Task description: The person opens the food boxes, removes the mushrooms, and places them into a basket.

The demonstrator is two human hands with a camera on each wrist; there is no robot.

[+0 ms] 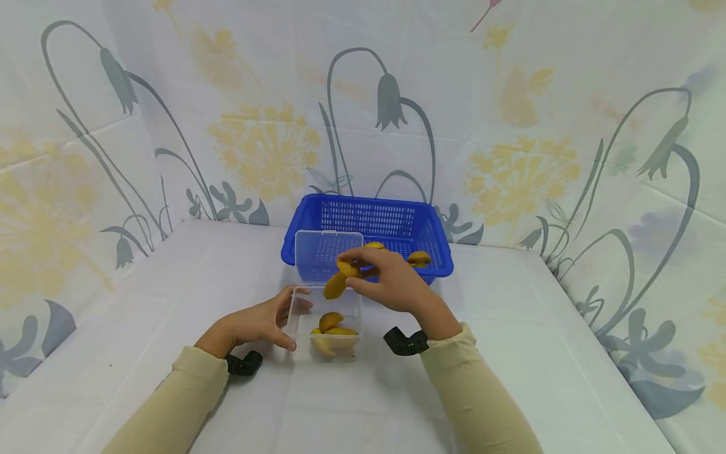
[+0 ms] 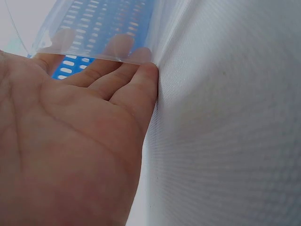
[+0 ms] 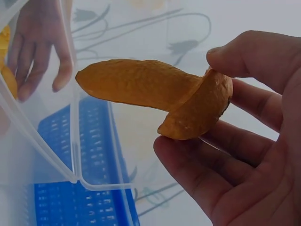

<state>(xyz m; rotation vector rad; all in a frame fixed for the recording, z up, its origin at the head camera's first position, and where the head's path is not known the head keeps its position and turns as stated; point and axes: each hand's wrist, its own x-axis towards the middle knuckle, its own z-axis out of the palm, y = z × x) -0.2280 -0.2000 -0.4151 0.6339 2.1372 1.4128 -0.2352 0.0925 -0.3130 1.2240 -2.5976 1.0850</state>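
Note:
In my right hand (image 1: pixel 394 277) is a yellow mushroom (image 3: pixel 136 84), pinched by its cap between thumb and fingers, its stem pointing out to the left in the right wrist view. It hangs over the back of a clear plastic box (image 1: pixel 304 309), whose hinged lid (image 1: pixel 312 252) stands raised. Several yellow mushrooms (image 1: pixel 331 322) lie inside that box. My left hand (image 1: pixel 258 320) rests along the box's left side, fingers toward the back and thumb by the front corner. Through the clear plastic its fingers (image 2: pixel 127 77) look nearly straight.
Behind the box stands a blue perforated basket (image 1: pixel 363 211); the raised lid overlaps its front left. More yellow mushrooms (image 1: pixel 420 258) lie in the basket, partly hidden by my right hand. A white cloth (image 1: pixel 510 353) covers the table, and a flower-printed sheet (image 1: pixel 266 82) hangs behind.

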